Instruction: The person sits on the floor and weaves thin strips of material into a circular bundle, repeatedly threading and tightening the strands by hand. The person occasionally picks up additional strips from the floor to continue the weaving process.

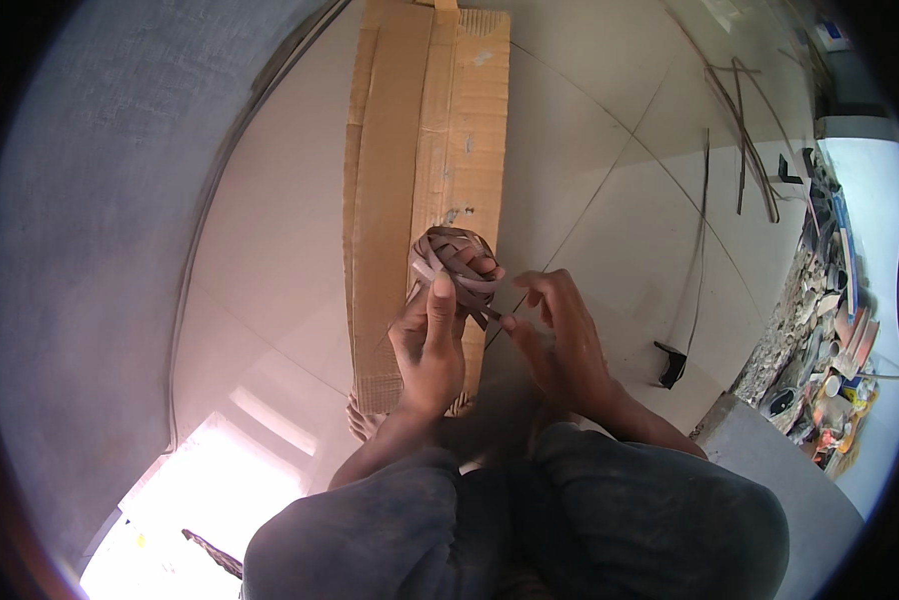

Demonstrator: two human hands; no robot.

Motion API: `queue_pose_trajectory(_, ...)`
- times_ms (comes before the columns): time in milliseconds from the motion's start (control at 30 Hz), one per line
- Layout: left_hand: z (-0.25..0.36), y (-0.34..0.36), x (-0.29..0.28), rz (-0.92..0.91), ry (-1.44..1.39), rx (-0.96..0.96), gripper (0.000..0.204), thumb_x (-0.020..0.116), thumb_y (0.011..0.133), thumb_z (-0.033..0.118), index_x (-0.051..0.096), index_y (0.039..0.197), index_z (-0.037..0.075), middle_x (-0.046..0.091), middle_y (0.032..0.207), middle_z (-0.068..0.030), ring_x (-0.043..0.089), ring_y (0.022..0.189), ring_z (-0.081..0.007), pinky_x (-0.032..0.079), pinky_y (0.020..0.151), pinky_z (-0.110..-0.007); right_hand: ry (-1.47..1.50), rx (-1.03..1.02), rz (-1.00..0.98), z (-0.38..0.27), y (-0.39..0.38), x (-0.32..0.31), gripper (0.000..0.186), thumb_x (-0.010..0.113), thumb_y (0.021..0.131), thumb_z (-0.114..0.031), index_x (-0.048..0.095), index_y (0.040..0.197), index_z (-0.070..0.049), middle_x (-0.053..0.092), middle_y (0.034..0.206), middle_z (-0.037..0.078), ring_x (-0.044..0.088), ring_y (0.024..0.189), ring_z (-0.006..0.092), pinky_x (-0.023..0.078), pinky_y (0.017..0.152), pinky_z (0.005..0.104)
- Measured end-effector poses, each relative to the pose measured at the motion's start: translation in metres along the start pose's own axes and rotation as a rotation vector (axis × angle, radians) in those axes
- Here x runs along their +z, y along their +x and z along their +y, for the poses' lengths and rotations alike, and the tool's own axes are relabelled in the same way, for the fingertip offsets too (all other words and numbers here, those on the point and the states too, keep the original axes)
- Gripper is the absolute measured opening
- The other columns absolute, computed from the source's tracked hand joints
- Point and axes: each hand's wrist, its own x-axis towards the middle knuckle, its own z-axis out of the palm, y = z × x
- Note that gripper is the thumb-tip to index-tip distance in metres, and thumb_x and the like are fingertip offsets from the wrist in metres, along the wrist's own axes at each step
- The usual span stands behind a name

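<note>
A person sits with knees in dark grey-blue trousers (360, 530), both hands working above a long, flat piece of brown corrugated cardboard (390, 150). The left hand (432, 345) grips a small, rounded piece woven from flat, glossy brown strips (457, 252), its thumb pressed upright along the near side and its other fingers closed around the piece. The woven piece is held over the right part of the cardboard, toward its near end, and a loose strip end (492, 314) sticks out from it toward the right.

The right hand (570, 345) is just beside it, its thumb tip meeting that strip end while the index finger bends above, apart from the thumb. The fingers behind are hidden, so I cannot tell whether the strip is pinched.

Pale, glossy floor tiles (580, 190) spread around the cardboard. On them, well to the right, lie several long, thin brown strips (742, 130), and nearer the knees a small black angular piece (672, 366). At the far right stretches a mixed heap of rubble and litter (820, 350). A grey, smooth surface (120, 200) rises along the left.
</note>
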Motion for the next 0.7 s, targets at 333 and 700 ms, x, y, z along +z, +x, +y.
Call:
queue_pose_trajectory(333, 0.015, -0.002, -0.019, 0.021, -0.466, -0.213, 0.041, 0.046, 0.107, 0.028, 0.054, 0.127, -0.006, 0.065, 0.113, -0.0139, 0.065, 0.105, -0.0229, 0.050, 0.101, -0.038, 0.325, 0.067, -0.577, 0.033, 0.018, -0.019, 0.017, 0.058, 0.099, -0.016, 0.062, 0.108, -0.002, 0.066, 0.074, 0.009, 0.066, 0.069, 0.0254, 0.051, 0.069, 0.0363)
queue_pose_trajectory(700, 0.016, -0.018, -0.050, -0.281, -0.527, -0.541, 0.045, 0.055, 0.100, 0.029, 0.055, 0.119, -0.012, 0.067, 0.093, -0.0188, 0.069, 0.076, -0.0254, 0.057, 0.080, -0.037, 0.247, 0.024, -0.767, 0.052, 0.046, -0.071, 0.026, 0.075, 0.089, -0.028, 0.071, 0.091, -0.001, 0.067, 0.073, 0.005, 0.061, 0.066, 0.0122, 0.047, 0.064, 0.0299)
